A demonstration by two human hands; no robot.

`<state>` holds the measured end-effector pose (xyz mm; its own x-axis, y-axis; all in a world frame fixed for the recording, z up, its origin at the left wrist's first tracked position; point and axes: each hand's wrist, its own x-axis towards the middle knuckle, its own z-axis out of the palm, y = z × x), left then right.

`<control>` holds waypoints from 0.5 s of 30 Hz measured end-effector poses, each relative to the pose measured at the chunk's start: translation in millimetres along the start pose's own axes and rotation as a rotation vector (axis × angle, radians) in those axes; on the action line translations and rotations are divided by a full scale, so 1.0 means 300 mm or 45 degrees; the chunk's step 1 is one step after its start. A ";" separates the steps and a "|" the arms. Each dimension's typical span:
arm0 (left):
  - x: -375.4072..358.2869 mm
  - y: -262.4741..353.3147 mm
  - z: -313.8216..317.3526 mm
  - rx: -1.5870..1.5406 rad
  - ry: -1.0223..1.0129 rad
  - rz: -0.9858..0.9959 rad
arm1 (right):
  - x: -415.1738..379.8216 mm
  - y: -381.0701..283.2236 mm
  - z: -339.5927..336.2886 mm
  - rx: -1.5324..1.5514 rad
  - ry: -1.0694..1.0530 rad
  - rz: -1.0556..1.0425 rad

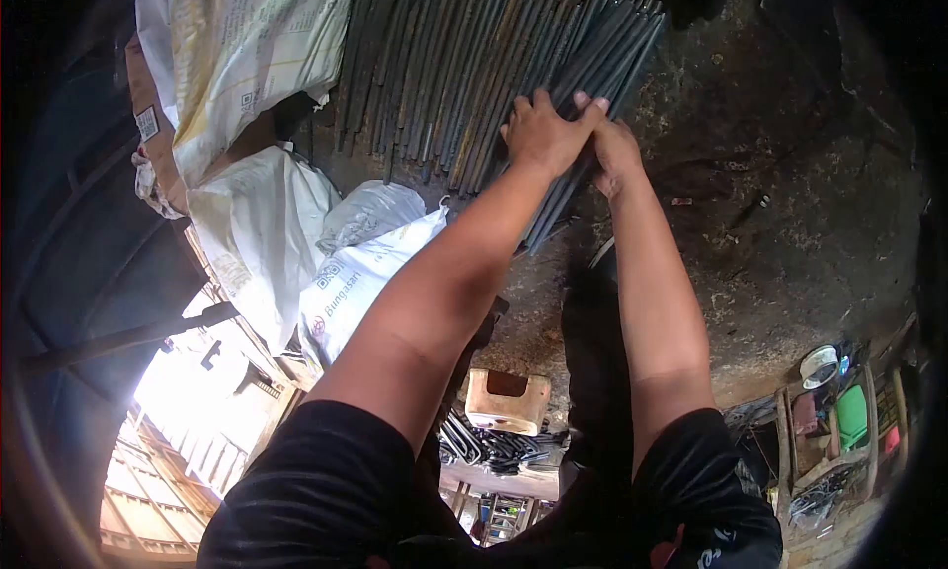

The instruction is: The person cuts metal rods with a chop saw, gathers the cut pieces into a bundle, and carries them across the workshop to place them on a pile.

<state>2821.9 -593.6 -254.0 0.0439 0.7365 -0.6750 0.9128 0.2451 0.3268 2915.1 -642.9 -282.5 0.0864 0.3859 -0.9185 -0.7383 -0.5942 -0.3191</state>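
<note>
Many dark metal rods (425, 75) lie side by side on the ground at the top of the head view, some rusty brown. At the right end of the row, several rods form a bundle (612, 51) slanting over the others. My left hand (546, 133) grips this bundle from above, its fingers curled over the left side and its thumb pointing right. My right hand (614, 147) closes round the bundle's right side, touching the left thumb. The palms and some fingertips are hidden. Lower rod ends (543, 219) stick out below my hands.
White printed sacks (267, 204) lie left of the rods. Dark, stained ground (770, 194) extends to the right. Below, between my legs, are a cream plastic container (507, 401) and bent dark metal pieces (494, 446). A wooden rack (829, 465) with a green item stands lower right.
</note>
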 end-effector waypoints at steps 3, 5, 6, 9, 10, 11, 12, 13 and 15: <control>0.035 -0.020 -0.030 -0.111 -0.026 0.036 | 0.035 0.015 -0.012 -0.002 0.022 -0.006; 0.051 -0.031 -0.056 -0.223 -0.039 0.009 | 0.043 0.007 -0.014 -0.017 0.039 -0.013; 0.057 -0.032 -0.059 -0.332 -0.060 -0.022 | 0.033 -0.001 -0.012 0.010 -0.031 -0.005; 0.071 -0.050 -0.052 -0.380 -0.104 0.043 | 0.005 0.017 -0.007 0.057 -0.080 0.008; 0.085 -0.059 -0.036 -0.362 -0.139 0.036 | -0.003 0.022 -0.005 0.075 -0.073 -0.003; 0.071 -0.052 -0.032 -0.363 -0.145 0.033 | -0.033 0.014 0.003 0.075 -0.067 0.000; 0.056 -0.036 -0.027 -0.337 -0.117 0.080 | -0.076 -0.003 0.013 0.131 -0.044 -0.008; 0.037 -0.018 -0.022 -0.312 -0.091 0.125 | -0.107 -0.013 0.015 0.186 -0.020 -0.013; 0.005 0.015 0.000 -0.299 -0.059 0.121 | -0.104 -0.005 -0.026 0.243 -0.083 -0.019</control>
<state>2826.0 -591.4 -253.6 0.1486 0.7347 -0.6619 0.7847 0.3198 0.5311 2918.8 -659.7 -255.2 0.0596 0.4422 -0.8949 -0.8510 -0.4460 -0.2771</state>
